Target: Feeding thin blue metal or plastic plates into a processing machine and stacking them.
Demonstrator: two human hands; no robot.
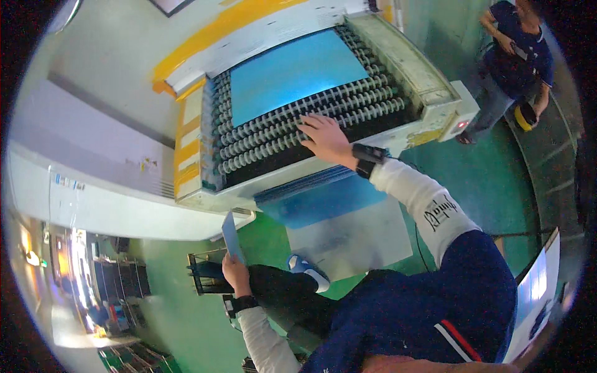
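At the outfeed end of the roller conveyor [298,124], the right hand [324,138] lies flat, fingers spread, on the black rollers just below the blue sheet [292,71] riding on them. The left hand [235,267] hangs low beside the knee, pinching a small pale sheet [231,235] by its lower edge. A stack of blue sheets [323,196] sits under the machine's lip. Judged step: receiving the emerging sheet; taking it calls for a flat, even draw toward the stack.
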